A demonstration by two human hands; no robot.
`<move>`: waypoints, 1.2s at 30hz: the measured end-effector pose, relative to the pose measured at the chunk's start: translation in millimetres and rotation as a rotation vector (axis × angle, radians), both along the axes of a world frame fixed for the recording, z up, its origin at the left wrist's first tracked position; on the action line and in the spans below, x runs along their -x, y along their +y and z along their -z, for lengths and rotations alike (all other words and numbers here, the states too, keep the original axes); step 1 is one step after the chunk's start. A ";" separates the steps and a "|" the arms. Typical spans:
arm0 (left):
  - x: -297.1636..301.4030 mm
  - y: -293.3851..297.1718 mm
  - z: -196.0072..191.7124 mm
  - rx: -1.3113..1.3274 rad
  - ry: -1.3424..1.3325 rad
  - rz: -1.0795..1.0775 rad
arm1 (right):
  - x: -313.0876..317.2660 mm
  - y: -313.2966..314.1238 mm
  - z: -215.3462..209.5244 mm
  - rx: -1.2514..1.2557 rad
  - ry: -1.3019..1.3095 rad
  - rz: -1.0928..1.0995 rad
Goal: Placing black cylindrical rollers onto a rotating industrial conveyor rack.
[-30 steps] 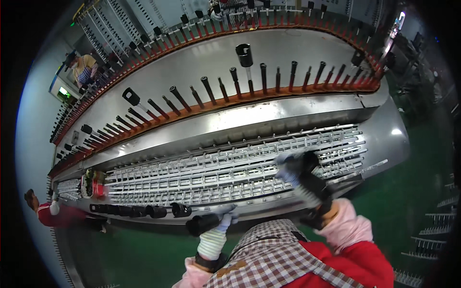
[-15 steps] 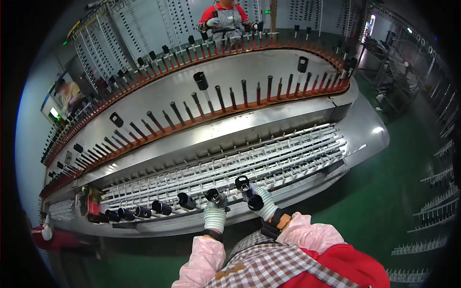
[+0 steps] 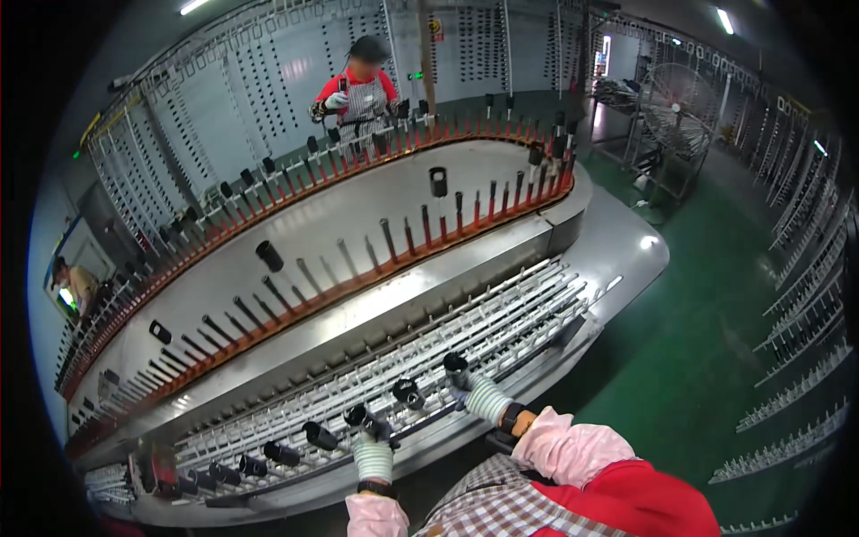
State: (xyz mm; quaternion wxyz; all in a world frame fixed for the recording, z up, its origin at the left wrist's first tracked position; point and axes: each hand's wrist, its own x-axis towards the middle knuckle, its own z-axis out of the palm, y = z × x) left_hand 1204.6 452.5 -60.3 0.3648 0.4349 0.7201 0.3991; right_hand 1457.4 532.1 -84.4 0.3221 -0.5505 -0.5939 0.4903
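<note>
Fingers of the right hand (image 3: 474, 394) are pinching a black cup (image 3: 455, 362) at its twelve o'clock. A second cup (image 3: 357, 415) is tilting at the left hand's (image 3: 372, 445) eleven o'clock, finger closure being impossible to tell. Both are presumably handling as light, stiff, slick shells, favouring outer-wall holds. Lower ends are hiding behind the hands.

Ceiling tubes (image 3: 725, 21) glow, glare spots the metal table (image 3: 626, 237), and bent fisheye edges fade to black.
</note>
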 end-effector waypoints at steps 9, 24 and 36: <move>-5.3 3.7 35.7 -0.012 0.201 -0.051 | -109.7 104.1 -125.0 -0.112 0.100 -0.181; -35.0 6.2 62.2 0.118 0.258 -0.350 | -181.2 450.1 -128.7 -0.276 -0.141 0.366; -46.0 12.2 50.7 0.293 0.749 -0.204 | -410.6 493.2 -100.9 -0.647 0.153 0.957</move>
